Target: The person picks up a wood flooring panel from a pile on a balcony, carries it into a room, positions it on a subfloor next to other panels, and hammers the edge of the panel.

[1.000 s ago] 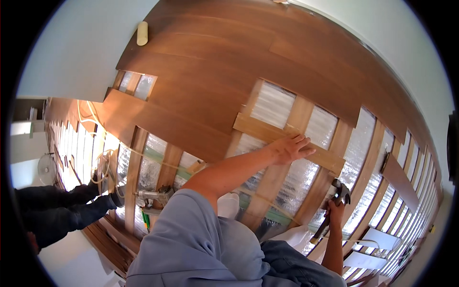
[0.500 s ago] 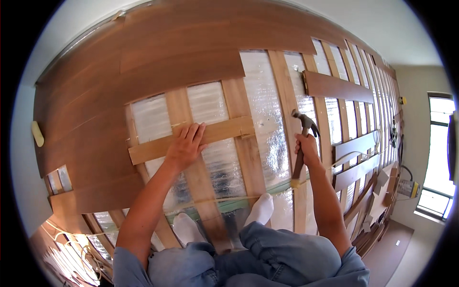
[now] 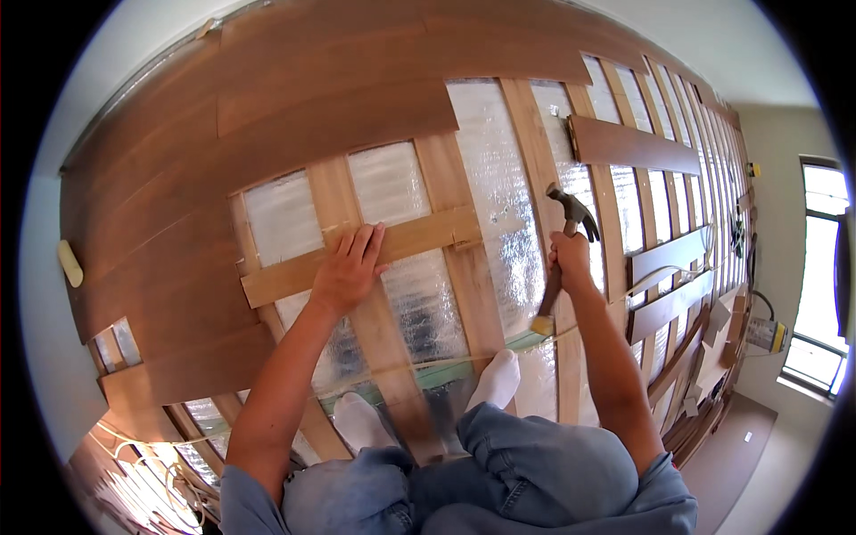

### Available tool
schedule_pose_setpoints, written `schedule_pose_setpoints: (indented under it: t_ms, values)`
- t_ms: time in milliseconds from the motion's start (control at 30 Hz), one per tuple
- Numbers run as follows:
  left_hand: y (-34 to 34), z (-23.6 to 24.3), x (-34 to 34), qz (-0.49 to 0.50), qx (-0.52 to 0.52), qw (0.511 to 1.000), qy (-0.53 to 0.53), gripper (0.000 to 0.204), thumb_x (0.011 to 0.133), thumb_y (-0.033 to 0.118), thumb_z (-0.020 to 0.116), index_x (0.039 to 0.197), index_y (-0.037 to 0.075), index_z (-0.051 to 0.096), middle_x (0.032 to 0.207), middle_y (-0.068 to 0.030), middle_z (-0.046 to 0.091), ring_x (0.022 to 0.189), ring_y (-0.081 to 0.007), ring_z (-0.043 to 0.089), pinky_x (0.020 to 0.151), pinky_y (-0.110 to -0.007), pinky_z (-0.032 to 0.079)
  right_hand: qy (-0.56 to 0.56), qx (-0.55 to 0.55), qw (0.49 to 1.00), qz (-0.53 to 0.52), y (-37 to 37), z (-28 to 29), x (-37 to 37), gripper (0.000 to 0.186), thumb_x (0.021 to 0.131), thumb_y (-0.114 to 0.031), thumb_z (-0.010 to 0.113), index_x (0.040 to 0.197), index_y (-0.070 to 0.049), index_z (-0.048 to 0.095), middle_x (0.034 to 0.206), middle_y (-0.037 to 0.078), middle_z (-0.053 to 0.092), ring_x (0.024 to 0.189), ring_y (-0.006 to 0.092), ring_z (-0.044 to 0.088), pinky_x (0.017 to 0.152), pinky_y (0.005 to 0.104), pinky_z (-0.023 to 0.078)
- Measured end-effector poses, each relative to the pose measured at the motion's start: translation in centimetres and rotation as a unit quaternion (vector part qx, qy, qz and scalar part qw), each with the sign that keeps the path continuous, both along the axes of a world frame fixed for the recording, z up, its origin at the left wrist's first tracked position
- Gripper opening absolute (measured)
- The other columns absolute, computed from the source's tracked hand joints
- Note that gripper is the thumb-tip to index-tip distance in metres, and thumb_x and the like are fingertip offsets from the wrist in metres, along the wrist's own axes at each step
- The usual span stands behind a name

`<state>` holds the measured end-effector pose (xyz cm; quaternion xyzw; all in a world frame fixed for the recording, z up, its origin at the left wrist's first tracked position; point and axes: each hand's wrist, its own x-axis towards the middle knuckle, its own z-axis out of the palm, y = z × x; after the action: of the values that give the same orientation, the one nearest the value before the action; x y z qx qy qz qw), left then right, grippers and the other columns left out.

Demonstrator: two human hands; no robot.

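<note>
My left hand (image 3: 346, 275) lies with its fingers stretched over a short light-wood board (image 3: 415, 235). That board crosses the wooden battens, its left end against the brown floor planks (image 3: 192, 294). In my right hand (image 3: 571, 259) is a claw hammer (image 3: 572, 212), gripped around the handle near the head. Its head points away from me and the pale end of its handle hangs toward my feet. The hammer is held to the right of the board, apart from it. Silver foil (image 3: 419, 308) shows between the battens (image 3: 357, 201).
A loose brown plank (image 3: 633, 147) lies across the battens at the far right, with two greyish planks (image 3: 670, 305) nearer. A pale cord (image 3: 446, 360) runs past my socked feet (image 3: 497, 379). More cord (image 3: 165, 455) coils at the lower left. Cardboard pieces (image 3: 713, 348) lie near the window wall.
The hammer has tilted slightly, its handle end swinging a little left. My left hand stays on the board. The whole view has shifted a little.
</note>
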<state>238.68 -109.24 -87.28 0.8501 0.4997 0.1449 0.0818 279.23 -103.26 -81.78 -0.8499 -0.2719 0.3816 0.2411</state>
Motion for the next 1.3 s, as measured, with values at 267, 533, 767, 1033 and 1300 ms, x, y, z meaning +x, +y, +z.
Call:
schedule_pose_setpoints:
  t_ms: [267,533,767,1033,1300]
  values:
    - [0.4,-0.2,-0.2,0.002,-0.017,1.000,-0.002,0.069,0.094,0.033,0.065,0.150,-0.001,0.043,0.137,-0.0145,0.050,0.121,-0.0323,0.049,0.108,-0.044,0.041,0.000,-0.040,0.948,0.316,-0.1,-0.4,0.9,0.017,0.089,-0.011,0.064,0.090,0.001,0.052,0.058,0.006,0.054,0.041,0.0172,0.052,0.038,0.0343,0.043]
    - [0.0,-0.2,-0.3,0.005,-0.008,1.000,-0.003,0.068,0.094,0.033,0.065,0.149,-0.001,0.044,0.136,-0.0140,0.050,0.123,-0.0323,0.049,0.107,-0.044,0.041,-0.251,0.016,0.821,0.512,0.2,-1.7,1.7,0.016,0.087,-0.012,0.059,0.083,0.003,0.060,0.069,0.013,0.061,0.053,0.0265,0.062,0.045,0.0404,0.051]
    - [-0.3,-0.3,-0.8,-0.009,-0.019,1.000,-0.012,0.068,0.095,0.033,0.065,0.149,-0.001,0.044,0.137,-0.0142,0.050,0.126,-0.0321,0.049,0.112,-0.044,0.040,0.010,0.025,0.995,0.101,1.4,0.3,1.5,0.013,0.086,-0.010,0.063,0.080,-0.003,0.054,0.064,0.007,0.054,0.046,0.0176,0.055,0.040,0.0313,0.046]
    - [-0.4,-0.5,-0.8,-0.002,-0.043,0.999,-0.020,0.072,0.091,0.035,0.068,0.149,0.000,0.045,0.138,-0.0139,0.050,0.130,-0.0328,0.047,0.112,-0.044,0.039,0.016,-0.011,0.915,0.403,-0.2,-0.5,-0.7,0.018,0.082,-0.006,0.056,0.093,0.008,0.053,0.059,0.011,0.054,0.043,0.0231,0.054,0.040,0.0393,0.047]
    - [-0.7,-2.0,-1.8,0.018,-0.041,0.998,-0.048,0.071,0.090,0.034,0.069,0.149,0.001,0.044,0.141,-0.0155,0.050,0.135,-0.0332,0.045,0.117,-0.046,0.037,0.082,0.022,0.996,0.012,-0.2,-1.2,-0.6,0.011,0.086,-0.009,0.058,0.080,-0.005,0.050,0.060,0.004,0.048,0.042,0.0157,0.049,0.038,0.0324,0.044]
